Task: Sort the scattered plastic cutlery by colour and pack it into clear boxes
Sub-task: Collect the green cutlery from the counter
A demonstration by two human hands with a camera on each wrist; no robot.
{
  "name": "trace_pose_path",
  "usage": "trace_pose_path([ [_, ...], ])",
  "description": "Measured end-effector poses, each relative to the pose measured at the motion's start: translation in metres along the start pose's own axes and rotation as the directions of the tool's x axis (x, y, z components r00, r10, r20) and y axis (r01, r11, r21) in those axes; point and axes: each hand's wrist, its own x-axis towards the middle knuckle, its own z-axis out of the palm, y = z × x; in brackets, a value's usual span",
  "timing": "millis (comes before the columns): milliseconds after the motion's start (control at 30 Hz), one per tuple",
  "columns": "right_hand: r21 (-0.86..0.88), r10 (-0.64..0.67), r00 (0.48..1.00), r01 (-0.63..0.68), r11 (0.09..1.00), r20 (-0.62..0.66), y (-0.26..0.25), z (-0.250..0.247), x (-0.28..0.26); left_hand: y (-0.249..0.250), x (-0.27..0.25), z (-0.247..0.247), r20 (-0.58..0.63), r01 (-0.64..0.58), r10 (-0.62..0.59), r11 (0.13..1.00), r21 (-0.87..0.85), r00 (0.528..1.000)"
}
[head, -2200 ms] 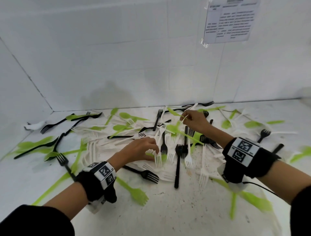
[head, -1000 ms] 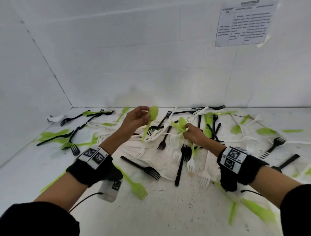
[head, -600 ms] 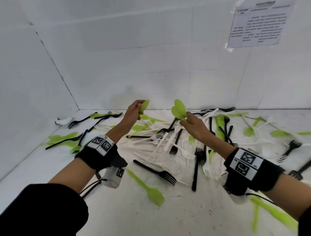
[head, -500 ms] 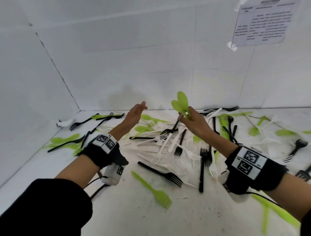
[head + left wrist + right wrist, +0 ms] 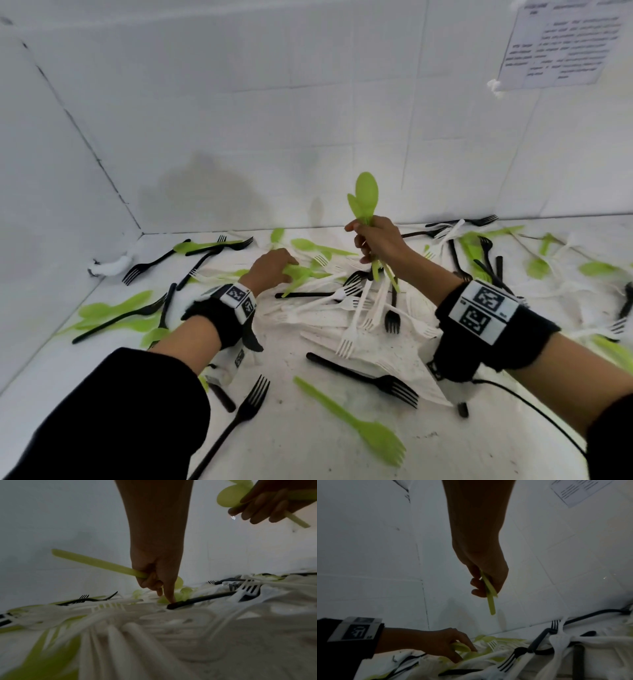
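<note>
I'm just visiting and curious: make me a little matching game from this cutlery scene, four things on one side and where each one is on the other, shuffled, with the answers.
Things
1. bunch of green spoons
2. green fork
3. printed sheet
4. single green spoon

Places
A. stuck on the wall, upper right
B. lying alone on the table, nearest the person
C. held upright in the right hand
D. gripped by the left hand, low over the pile

Pairs: 1-C, 2-B, 3-A, 4-D
</note>
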Motion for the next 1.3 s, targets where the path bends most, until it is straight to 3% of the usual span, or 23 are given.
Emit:
trace_pose_path([
  [233,-0.375,0.057,0.993,-0.015,0.927,0.101,0.022,0.038,0.029,-0.012,0.008,-0.016,0.101,-0.192,0.181,0.974,0.116,0.978],
  [367,-0.576,0.066,0.986,0.033,0.817,0.15,0.036,0.068,0.047,-0.013,0.002,-0.022,0.149,-0.301,0.27,0.917,0.261,0.951],
  [433,-0.717,0.1,0.981,0.052,0.695,0.168,0.045,0.075,0.05,-0.012,-0.003,-0.023,0.14,-0.333,0.305,0.901,0.277,0.942],
  [533,-0.838,0.097,0.984,0.074,0.54,0.149,0.055,0.081,0.055,-0.02,-0.008,-0.027,0.036,-0.297,0.296,0.931,0.214,0.954],
  [633,-0.859,0.098,0.988,0.052,0.509,0.118,0.058,0.08,0.056,-0.031,-0.011,-0.031,-0.12,-0.225,0.238,0.968,0.11,0.964],
  [700,-0.844,0.093,0.99,0.039,0.535,0.105,0.059,0.078,0.058,-0.035,-0.011,-0.035,-0.266,-0.164,0.125,0.978,-0.13,0.956],
  [767,-0.8,0.114,0.988,0.012,0.6,0.101,0.06,0.073,0.057,-0.035,-0.005,-0.04,-0.349,-0.157,0.004,0.899,-0.41,0.937],
  [833,-0.647,0.157,0.98,-0.043,0.761,0.12,0.059,0.068,0.054,-0.03,0.001,-0.047,-0.302,-0.09,-0.121,0.795,-0.6,0.946],
  [867,-0.527,0.176,0.976,-0.082,0.846,0.13,0.058,0.063,0.05,-0.024,0.007,-0.049,-0.233,-0.04,-0.187,0.693,-0.72,0.954],
  [933,-0.335,0.193,0.973,-0.141,0.932,0.126,0.052,0.058,0.039,-0.016,0.017,-0.054,-0.073,0.04,-0.263,0.401,-0.915,0.962],
  [1033,-0.177,0.171,0.982,-0.154,0.972,0.084,0.047,0.048,0.023,-0.005,0.033,-0.056,0.01,0.038,-0.295,0.088,-0.995,0.955],
  [1100,-0.065,0.149,0.987,-0.146,0.987,0.054,0.046,0.04,0.013,0.001,0.045,-0.057,0.028,0.038,-0.361,0.021,-0.999,0.932],
  [1167,0.013,0.091,0.996,-0.091,0.996,-0.017,0.048,0.028,0.006,0.009,0.064,-0.05,0.031,0.095,-0.392,0.146,-0.985,0.92],
  [1233,0.068,0.041,0.998,-0.037,0.997,-0.055,0.047,0.025,0.002,0.007,0.075,-0.044,0.032,0.206,-0.405,0.392,-0.897,0.914],
  [1300,0.122,0.02,0.997,-0.011,0.993,-0.071,0.046,0.019,0.002,0.007,0.085,-0.033,0.01,0.298,-0.384,0.699,-0.651,0.923],
])
